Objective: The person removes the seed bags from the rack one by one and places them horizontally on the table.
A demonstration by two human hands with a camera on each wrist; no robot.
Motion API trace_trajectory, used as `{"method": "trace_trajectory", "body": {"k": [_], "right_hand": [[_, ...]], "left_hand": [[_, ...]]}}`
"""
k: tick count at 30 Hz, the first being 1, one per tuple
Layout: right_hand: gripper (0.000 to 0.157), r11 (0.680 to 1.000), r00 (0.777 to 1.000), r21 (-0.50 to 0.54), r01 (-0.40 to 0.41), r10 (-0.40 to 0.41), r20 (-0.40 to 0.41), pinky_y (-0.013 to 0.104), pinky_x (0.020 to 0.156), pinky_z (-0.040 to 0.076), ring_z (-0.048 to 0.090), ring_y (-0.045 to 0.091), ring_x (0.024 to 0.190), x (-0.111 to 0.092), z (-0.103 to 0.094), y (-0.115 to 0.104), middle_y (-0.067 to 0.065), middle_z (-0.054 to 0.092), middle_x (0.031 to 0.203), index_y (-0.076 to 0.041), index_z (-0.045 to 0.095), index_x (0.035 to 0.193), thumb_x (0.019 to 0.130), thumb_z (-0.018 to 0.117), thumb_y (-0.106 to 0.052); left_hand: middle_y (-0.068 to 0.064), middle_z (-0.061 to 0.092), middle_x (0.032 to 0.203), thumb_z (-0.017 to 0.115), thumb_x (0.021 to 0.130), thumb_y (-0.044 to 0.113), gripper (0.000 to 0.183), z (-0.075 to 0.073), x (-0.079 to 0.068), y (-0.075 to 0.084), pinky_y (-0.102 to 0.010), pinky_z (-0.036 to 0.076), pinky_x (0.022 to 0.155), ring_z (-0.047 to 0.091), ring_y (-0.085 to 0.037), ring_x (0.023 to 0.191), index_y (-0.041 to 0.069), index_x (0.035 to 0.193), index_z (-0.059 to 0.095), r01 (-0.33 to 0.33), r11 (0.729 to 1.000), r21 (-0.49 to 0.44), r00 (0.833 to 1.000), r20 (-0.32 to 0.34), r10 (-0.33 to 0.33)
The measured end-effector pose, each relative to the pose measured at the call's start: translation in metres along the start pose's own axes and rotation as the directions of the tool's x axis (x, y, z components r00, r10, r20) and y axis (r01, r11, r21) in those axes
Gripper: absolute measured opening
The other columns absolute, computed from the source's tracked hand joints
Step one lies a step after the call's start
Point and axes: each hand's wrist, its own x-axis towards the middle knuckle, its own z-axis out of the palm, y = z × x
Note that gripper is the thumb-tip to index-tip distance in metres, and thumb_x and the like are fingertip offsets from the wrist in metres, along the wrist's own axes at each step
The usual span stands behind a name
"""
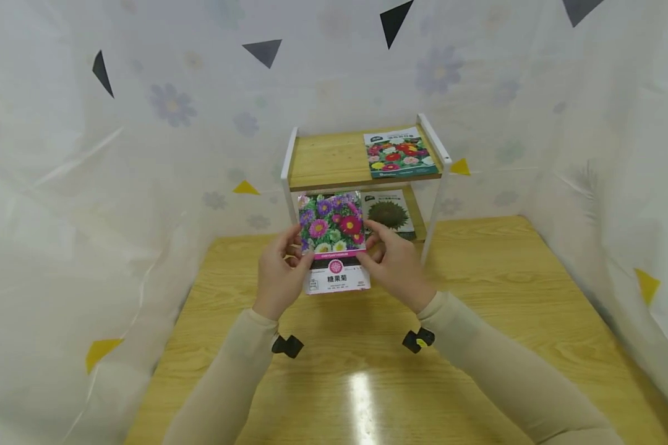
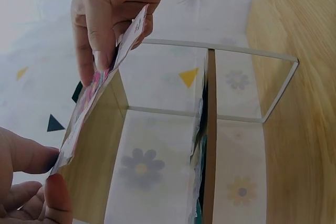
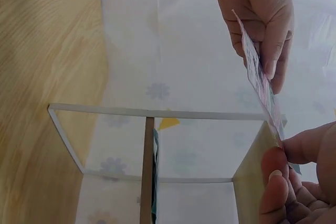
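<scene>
Probably light, slick and easily creased: flower packet (image 1: 334, 228), raised in front of the shelf (image 1: 328, 157) | left hand (image 1: 281, 272) and right hand (image 1: 396, 262) pinch opposite side edges, sensible places to hold | head view shows its printed front; wrist views catch it edge-on, revealing its thinness

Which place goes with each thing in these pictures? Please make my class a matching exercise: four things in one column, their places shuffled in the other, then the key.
Things
1. Packet with a pink band
2. Packet with red and yellow flowers
3. Packet with one dark flower head
4. White-framed rack

Places
A. On the lower shelf
B. On the wooden table
C. Between left hand and right hand
D. On the upper shelf

Pairs: 1-C, 2-D, 3-A, 4-B
</scene>
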Motion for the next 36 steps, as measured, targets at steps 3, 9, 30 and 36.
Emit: {"method": "trace_trajectory", "body": {"k": [3, 9, 30, 36], "right_hand": [[0.055, 1.000, 1.000, 0.003, 0.003, -0.003, 0.007, 0.023, 0.047, 0.045, 0.054, 0.002, 0.055, -0.005, 0.006, 0.003, -0.005, 0.058, 0.084, -0.006, 0.047, 0.131, 0.082, 0.069, -0.018], [0.055, 0.996, 0.998, 0.070, -0.052, 0.049, 0.048, 0.024, 0.048, 0.046, 0.055, 0.003, 0.057, -0.014, 0.019, 0.006, -0.006, 0.056, 0.086, -0.010, 0.045, 0.132, 0.082, 0.068, -0.016], [0.071, 0.978, 0.948, 0.095, -0.186, 0.153, 0.279, 0.022, 0.053, 0.048, 0.055, 0.002, 0.060, -0.041, 0.073, 0.026, -0.007, 0.053, 0.084, -0.010, 0.032, 0.141, 0.081, 0.069, -0.015], [0.074, 0.954, 0.897, 0.126, -0.272, 0.204, 0.391, 0.023, 0.055, 0.049, 0.058, 0.004, 0.064, -0.051, 0.093, 0.032, -0.004, 0.053, 0.086, -0.009, 0.027, 0.142, 0.081, 0.069, -0.015]], "left_hand": [[-0.005, 0.058, 0.095, 0.068, 0.079, 0.001, 0.049, -0.002, -0.006, -0.006, -0.023, 0.047, 0.057, 0.055, -0.013, 0.073, 0.003, 0.125, 0.053, -0.003, 1.000, 0.018, 1.000, 0.004, 0.003], [-0.004, 0.059, 0.094, 0.069, 0.080, 0.003, 0.048, -0.007, -0.015, -0.016, -0.024, 0.047, 0.057, 0.055, -0.012, 0.071, 0.005, 0.125, 0.053, 0.019, 0.999, 0.050, 0.999, 0.031, -0.020], [-0.002, 0.056, 0.091, 0.069, 0.081, 0.005, 0.047, -0.026, -0.054, -0.059, -0.026, 0.049, 0.059, 0.054, -0.013, 0.072, 0.008, 0.124, 0.052, 0.193, 0.962, 0.194, 0.966, 0.132, -0.221], [-0.003, 0.056, 0.091, 0.073, 0.078, 0.010, 0.051, -0.030, -0.067, -0.077, -0.026, 0.049, 0.058, 0.055, -0.014, 0.071, 0.006, 0.124, 0.051, 0.281, 0.922, 0.265, 0.931, 0.157, -0.329]]}}
